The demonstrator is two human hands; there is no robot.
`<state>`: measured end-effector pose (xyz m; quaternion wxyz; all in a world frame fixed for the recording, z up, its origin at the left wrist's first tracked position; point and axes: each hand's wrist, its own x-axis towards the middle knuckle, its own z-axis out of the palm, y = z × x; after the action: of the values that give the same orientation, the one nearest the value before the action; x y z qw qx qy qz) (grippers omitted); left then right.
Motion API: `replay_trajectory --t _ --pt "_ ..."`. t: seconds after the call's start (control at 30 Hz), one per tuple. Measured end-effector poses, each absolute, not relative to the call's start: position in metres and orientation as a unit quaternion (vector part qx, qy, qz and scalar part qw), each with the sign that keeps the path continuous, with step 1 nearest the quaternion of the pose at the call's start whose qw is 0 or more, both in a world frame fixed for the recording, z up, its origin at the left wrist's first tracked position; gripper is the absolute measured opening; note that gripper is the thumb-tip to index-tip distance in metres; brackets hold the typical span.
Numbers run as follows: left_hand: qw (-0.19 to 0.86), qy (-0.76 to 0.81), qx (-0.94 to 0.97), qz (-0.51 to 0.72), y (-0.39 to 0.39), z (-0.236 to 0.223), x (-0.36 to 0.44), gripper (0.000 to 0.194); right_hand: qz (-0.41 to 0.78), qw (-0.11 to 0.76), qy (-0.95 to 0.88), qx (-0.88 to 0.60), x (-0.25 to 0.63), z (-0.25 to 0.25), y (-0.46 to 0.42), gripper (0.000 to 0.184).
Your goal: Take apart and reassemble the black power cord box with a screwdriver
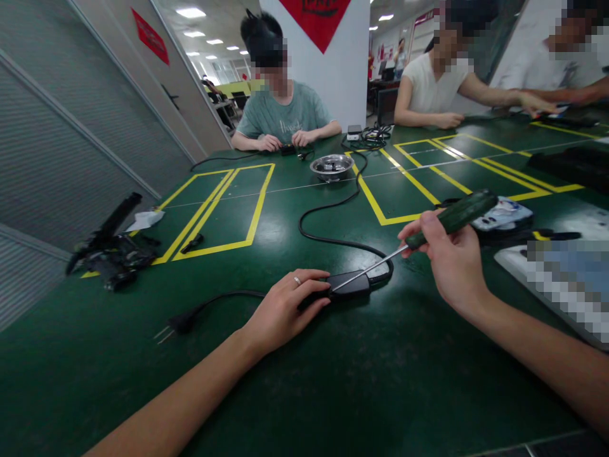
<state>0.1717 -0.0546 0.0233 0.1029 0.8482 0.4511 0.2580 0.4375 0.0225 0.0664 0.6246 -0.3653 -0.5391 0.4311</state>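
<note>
A black power adapter (352,285) lies on the green table, and my left hand (290,301) is closed round its left end, a ring on one finger. From that end a cord runs left to a two-pin plug (183,322); a thicker black cable (328,240) leaves the right end and curves away toward the far side. My right hand (454,266) grips a screwdriver (451,219) by its dark green handle. The metal shaft slants down to the left, its tip at the adapter's casing near my left fingertips. Whether the tip sits in a seam cannot be made out.
A metal bowl (332,166) with small parts stands mid-table. Black mechanical parts (114,254) lie at the left. A pale, partly blurred object (514,263) and a small case (507,216) are on the right. Co-workers sit across the table; one handles a small black object (288,150).
</note>
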Motion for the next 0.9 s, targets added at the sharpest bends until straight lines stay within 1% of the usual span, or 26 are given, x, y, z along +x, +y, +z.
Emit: replay_trajectory --t 0.13,0.23,0.37,0.5,0.57,0.63,0.73,0.8,0.9 --pt "0.102 0.454 0.848 0.254 -0.055 0.024 0.172 0.025 0.511 0.625 -0.511 -0.295 0.44 0.067 0.023 0.011" --pt "0.104 0.455 0.848 0.251 -0.056 0.025 0.172 0.024 0.539 0.622 -0.503 -0.264 0.44 0.066 0.022 0.021" --pt "0.109 0.455 0.848 0.247 -0.056 0.025 0.173 0.024 0.511 0.617 -0.509 -0.316 0.437 0.065 0.024 0.015" --pt "0.11 0.457 0.85 0.24 -0.055 0.025 0.172 0.024 0.49 0.644 -0.464 -0.361 0.442 0.066 0.038 0.02" --pt "0.11 0.459 0.85 0.235 -0.054 0.025 0.171 0.024 0.462 0.644 -0.462 -0.399 0.449 0.065 0.051 0.025" --pt "0.112 0.461 0.849 0.232 -0.054 0.025 0.171 0.024 0.404 0.592 -0.522 -0.462 0.458 0.061 0.064 0.033" --pt "0.113 0.463 0.849 0.23 -0.055 0.025 0.171 0.025 0.274 0.467 -0.639 -0.546 0.469 0.05 0.08 0.043" --pt "0.112 0.464 0.849 0.227 -0.055 0.026 0.171 0.026 0.235 0.413 -0.676 -0.563 0.473 0.043 0.085 0.04" --pt "0.106 0.465 0.851 0.22 -0.056 0.026 0.171 0.027 0.195 0.359 -0.704 -0.581 0.477 0.036 0.089 0.037"
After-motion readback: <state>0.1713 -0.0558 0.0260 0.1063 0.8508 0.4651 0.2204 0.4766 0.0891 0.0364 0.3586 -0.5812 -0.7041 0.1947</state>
